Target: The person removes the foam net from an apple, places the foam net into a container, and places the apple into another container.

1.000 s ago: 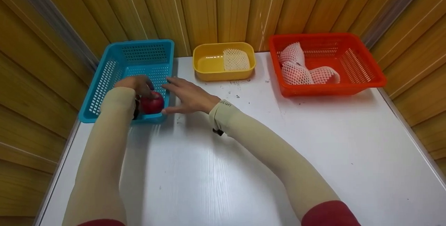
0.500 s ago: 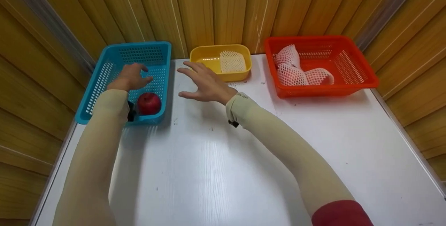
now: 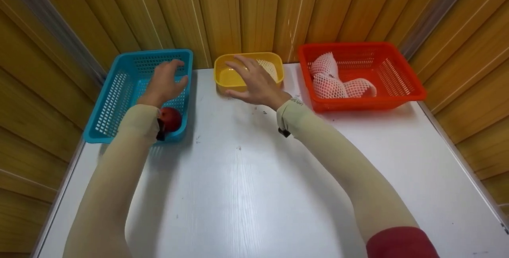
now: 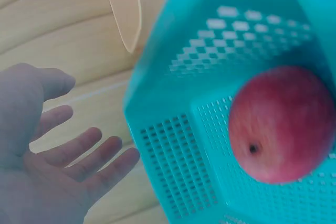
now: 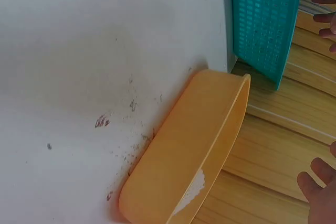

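Observation:
Above the blue basket (image 3: pixel 99 125) hovers my left hand (image 3: pixel 164 83), fingers spread and nothing in them. A red apple (image 4: pixel 281 124) lies in that basket's near right corner, partly behind my left wrist in the head view. My right hand (image 3: pixel 258 81) is held over the yellow box (image 3: pixel 221 83), its fingers apart and holding nothing. Inside the box lies a white foam net (image 3: pixel 268 68), partly covered by that hand in the head view. In the right wrist view only some fingertips of the right hand show, at the lower right edge.
An orange-red basket (image 3: pixel 370 105) stands at the right, with several fruits in white foam nets (image 3: pixel 330 85) on its left side. Wood-panelled walls (image 3: pixel 222 11) enclose the white table (image 3: pixel 238 190) at the back and both sides.
My left hand has let go of the apple and risen away from it. The right hand has moved from the blue basket's edge rightward, over the yellow box.

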`<state>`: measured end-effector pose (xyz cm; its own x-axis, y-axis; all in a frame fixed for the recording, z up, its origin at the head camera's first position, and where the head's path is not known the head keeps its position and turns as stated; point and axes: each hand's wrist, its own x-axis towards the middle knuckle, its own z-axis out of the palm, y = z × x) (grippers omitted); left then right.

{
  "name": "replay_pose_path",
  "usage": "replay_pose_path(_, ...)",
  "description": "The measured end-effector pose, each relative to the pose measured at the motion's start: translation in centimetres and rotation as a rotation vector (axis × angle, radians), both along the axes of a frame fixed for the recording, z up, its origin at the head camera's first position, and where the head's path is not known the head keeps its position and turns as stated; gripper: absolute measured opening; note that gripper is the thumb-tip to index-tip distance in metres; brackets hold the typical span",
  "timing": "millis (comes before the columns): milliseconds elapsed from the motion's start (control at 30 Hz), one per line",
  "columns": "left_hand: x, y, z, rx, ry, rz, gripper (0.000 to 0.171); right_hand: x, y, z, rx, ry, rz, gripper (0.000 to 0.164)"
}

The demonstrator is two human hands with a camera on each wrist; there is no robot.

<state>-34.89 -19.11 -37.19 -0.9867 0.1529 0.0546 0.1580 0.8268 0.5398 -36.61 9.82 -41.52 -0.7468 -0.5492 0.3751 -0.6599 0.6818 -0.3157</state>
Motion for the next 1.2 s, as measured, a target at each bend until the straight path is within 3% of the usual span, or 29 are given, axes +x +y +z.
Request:
replay_pose_path(533,-0.3,5.1,-0.7,0.010,0.062,-0.025,0.052,-2.2,7.5,1.3,0.026,-0.094,-0.170,0.086)
replay_pose_path(767,-0.1,7.3,-1.2,0.035,0.089,-0.028,0.051,-3.5,10.8,2.3,-0.001,-0.208,-0.263,0.089)
replay_pose_path(1033,0.2,9.7,-2.0,0.093,0.128,-0.099,0.050,-4.7,14.8,3.6,0.032,-0.239,-0.334,0.086)
replay_pose_path(1200,0.4,11.6,-2.5,0.091,0.148,-0.116,0.050,-5.2,16.9,4.4,0.033,-0.329,-0.373,0.089)
